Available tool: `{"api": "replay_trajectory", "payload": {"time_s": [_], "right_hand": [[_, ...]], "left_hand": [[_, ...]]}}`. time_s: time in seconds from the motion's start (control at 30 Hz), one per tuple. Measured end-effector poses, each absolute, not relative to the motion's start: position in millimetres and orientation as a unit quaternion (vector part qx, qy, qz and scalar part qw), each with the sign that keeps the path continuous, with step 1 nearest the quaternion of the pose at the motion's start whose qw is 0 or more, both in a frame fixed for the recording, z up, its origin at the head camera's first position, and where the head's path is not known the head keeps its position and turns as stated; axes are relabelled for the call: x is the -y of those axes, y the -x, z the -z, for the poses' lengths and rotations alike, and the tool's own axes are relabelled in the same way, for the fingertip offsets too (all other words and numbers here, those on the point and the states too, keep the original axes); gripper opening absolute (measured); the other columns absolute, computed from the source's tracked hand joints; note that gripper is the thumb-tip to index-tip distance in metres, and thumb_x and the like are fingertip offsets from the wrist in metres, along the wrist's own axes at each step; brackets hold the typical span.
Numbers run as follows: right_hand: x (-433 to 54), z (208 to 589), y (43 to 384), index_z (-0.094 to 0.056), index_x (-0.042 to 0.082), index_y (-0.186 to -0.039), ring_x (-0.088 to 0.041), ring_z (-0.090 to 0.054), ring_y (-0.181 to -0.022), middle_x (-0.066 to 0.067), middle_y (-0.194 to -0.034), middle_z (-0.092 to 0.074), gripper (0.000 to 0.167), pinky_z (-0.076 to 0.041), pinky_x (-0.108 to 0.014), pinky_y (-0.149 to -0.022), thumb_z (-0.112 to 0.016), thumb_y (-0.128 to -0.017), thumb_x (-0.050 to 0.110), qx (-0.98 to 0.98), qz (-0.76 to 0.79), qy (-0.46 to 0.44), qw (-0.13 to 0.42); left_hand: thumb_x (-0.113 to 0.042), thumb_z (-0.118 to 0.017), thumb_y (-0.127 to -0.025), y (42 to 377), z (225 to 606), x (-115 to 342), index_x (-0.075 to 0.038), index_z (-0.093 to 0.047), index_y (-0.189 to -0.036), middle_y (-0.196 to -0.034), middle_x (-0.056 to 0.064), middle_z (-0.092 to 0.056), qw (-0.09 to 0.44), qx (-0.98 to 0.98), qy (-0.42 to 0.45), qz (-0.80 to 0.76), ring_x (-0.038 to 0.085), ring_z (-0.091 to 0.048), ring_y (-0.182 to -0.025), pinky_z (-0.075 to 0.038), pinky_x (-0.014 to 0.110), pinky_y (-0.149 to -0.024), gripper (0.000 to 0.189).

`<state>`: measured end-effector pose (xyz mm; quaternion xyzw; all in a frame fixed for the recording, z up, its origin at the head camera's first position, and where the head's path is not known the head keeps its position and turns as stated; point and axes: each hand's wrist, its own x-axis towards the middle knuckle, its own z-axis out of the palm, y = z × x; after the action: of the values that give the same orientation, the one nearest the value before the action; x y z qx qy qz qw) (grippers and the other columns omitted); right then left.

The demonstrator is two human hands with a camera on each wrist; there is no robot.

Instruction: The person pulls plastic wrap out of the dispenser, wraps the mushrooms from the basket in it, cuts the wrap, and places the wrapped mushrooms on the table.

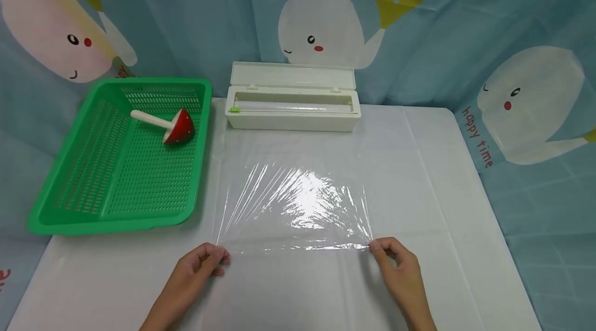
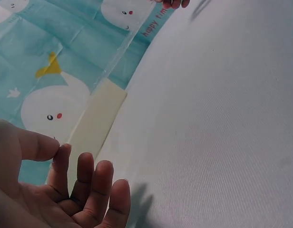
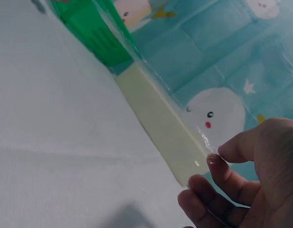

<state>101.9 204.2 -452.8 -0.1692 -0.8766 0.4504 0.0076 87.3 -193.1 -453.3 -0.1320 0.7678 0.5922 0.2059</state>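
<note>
A sheet of clear plastic wrap (image 1: 302, 201) stretches from the white dispenser box toward the front, shiny and creased. At its near left corner my left hand (image 1: 197, 269) pinches the edge between thumb and index finger. My right hand (image 1: 400, 269) pinches the near right corner the same way. In the left wrist view the left hand (image 2: 75, 185) shows thumb and index tips meeting, other fingers loosely bent. The right hand (image 3: 246, 175) looks alike in the right wrist view. The dispenser box (image 1: 293, 123) stands at the back with its lid (image 1: 293, 75) raised and a wrap roll (image 1: 293, 106) inside.
A green plastic basket (image 1: 200, 165) stands at the left of the white-covered table (image 1: 447, 269). In it lies a red mushroom-shaped thing (image 1: 181, 126) with a white stem. A blue curtain (image 1: 195, 20) with whale prints hangs behind and at both sides. A green slider (image 1: 234, 109) sits on the box's front edge.
</note>
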Motion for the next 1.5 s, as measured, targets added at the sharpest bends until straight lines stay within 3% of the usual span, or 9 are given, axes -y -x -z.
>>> {"api": "replay_trajectory", "payload": {"time_s": [0.17, 0.33, 0.5, 0.63, 0.8, 1.03, 1.5], "right_hand": [[-202, 461, -96, -0.073, 0.015, -0.081, -0.009, -0.072, -0.093, 0.003, -0.092, -0.078, 0.017, -0.053, -0.015, -0.087, -0.075, -0.097, 0.011, 0.903, -0.394, 0.169, 0.038], [-203, 470, -94, -0.071, 0.021, -0.076, -0.009, -0.071, -0.092, 0.006, -0.089, -0.077, 0.022, -0.051, -0.014, -0.086, -0.079, -0.093, 0.009, 0.918, -0.361, 0.15, 0.062], [-202, 475, -90, -0.067, 0.025, -0.071, -0.015, -0.07, -0.086, 0.007, -0.086, -0.074, 0.027, -0.055, -0.03, -0.078, -0.082, -0.087, 0.009, 0.941, -0.306, 0.106, 0.096], [-202, 481, -87, -0.063, 0.025, -0.065, -0.02, -0.066, -0.082, 0.003, -0.086, -0.074, 0.031, -0.048, -0.037, -0.072, -0.083, -0.082, 0.007, 0.951, -0.275, 0.066, 0.128], [-200, 486, -85, -0.06, 0.024, -0.063, -0.019, -0.062, -0.078, 0.0, -0.084, -0.071, 0.033, -0.04, -0.033, -0.067, -0.084, -0.078, 0.008, 0.956, -0.251, 0.037, 0.15], [-201, 486, -83, -0.063, 0.022, -0.063, -0.021, -0.06, -0.076, -0.001, -0.082, -0.069, 0.03, -0.041, -0.035, -0.07, -0.088, -0.077, 0.012, 0.965, -0.222, 0.055, 0.126], [-206, 478, -75, -0.067, 0.022, -0.072, -0.015, -0.064, -0.076, 0.005, -0.076, -0.068, 0.024, -0.049, -0.039, -0.072, -0.087, -0.084, 0.019, 0.965, -0.241, 0.066, 0.078]], "left_hand": [[-0.028, -0.06, -0.109, -82, 458, 194, -0.004, -0.07, -0.108, -0.101, 0.005, -0.073, 0.233, -0.796, 0.147, -0.539, 0.006, -0.067, -0.087, -0.058, 0.021, -0.082, 0.026], [-0.031, -0.062, -0.108, -77, 462, 194, -0.007, -0.072, -0.105, -0.088, 0.002, -0.068, 0.242, -0.821, 0.144, -0.497, 0.008, -0.062, -0.078, -0.054, 0.022, -0.074, 0.026], [-0.036, -0.062, -0.106, -73, 463, 193, -0.014, -0.074, -0.107, -0.081, -0.003, -0.064, 0.241, -0.868, 0.128, -0.415, 0.007, -0.054, -0.074, -0.044, 0.021, -0.068, 0.025], [-0.039, -0.062, -0.106, -71, 462, 191, -0.017, -0.071, -0.095, -0.072, -0.004, -0.057, 0.244, -0.89, 0.109, -0.37, 0.007, -0.05, -0.067, -0.04, 0.021, -0.062, 0.026], [-0.038, -0.063, -0.106, -68, 462, 189, -0.02, -0.068, -0.086, -0.066, -0.006, -0.054, 0.243, -0.907, 0.09, -0.333, 0.007, -0.046, -0.06, -0.036, 0.023, -0.056, 0.027], [-0.036, -0.067, -0.103, -63, 458, 189, -0.02, -0.063, -0.076, -0.062, -0.007, -0.051, 0.239, -0.92, 0.083, -0.299, 0.008, -0.046, -0.06, -0.033, 0.023, -0.055, 0.031], [-0.045, -0.068, -0.101, -59, 455, 193, -0.024, -0.06, -0.075, -0.062, -0.009, -0.051, 0.257, -0.921, 0.082, -0.28, 0.007, -0.046, -0.061, -0.033, 0.023, -0.058, 0.035]]}}
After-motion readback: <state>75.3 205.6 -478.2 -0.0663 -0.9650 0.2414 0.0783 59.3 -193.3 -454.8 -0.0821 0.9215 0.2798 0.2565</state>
